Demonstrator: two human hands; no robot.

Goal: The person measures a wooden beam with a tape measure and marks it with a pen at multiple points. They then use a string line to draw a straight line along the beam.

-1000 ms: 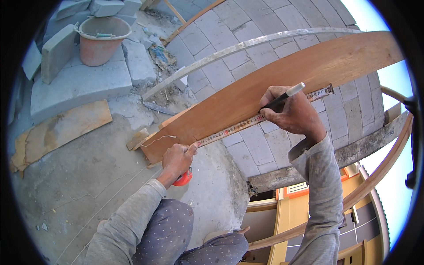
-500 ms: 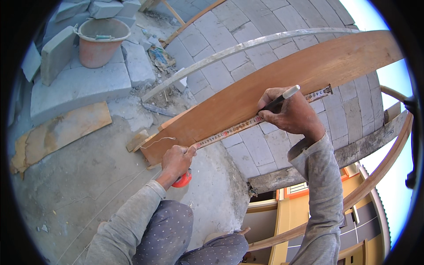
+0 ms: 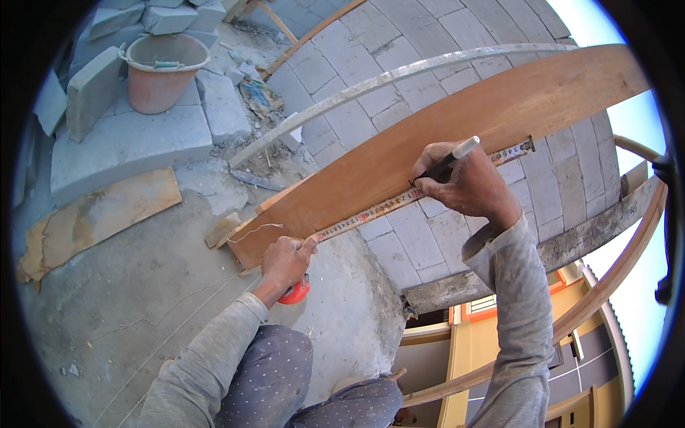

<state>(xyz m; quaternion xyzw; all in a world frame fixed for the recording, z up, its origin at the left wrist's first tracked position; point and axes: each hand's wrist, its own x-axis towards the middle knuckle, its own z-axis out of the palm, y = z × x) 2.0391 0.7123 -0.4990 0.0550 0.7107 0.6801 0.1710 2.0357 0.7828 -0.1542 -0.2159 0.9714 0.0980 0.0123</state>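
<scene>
A long brown wooden board point(image 3: 442, 160) slants from lower left to upper right in front of me. Along its near edge runs the pulled-out blade of a tape measure point(image 3: 371, 212), its hooked end near the board's right part. My left hand point(image 3: 284, 265) is closed round the tape by its red case, most of which the fingers and wrist hide. A black marker pen point(image 3: 442, 165) with a pale end is pinched in my right hand point(image 3: 467, 185). The pen's tip is down at the board's edge, beside the tape, where a small dark mark shows.
A metal bar point(image 3: 371, 87) lies beyond the board, across a grey block wall point(image 3: 421, 246). At the far left, a bucket point(image 3: 160, 82) stands on pale blocks point(image 3: 128, 153). A stained plank point(image 3: 107, 214) and thin string lie on the concrete floor point(image 3: 128, 299).
My right hand and the marker have shifted slightly left, and a small dark mark now shows by the pen's tip. My left hand stays on the tape.
</scene>
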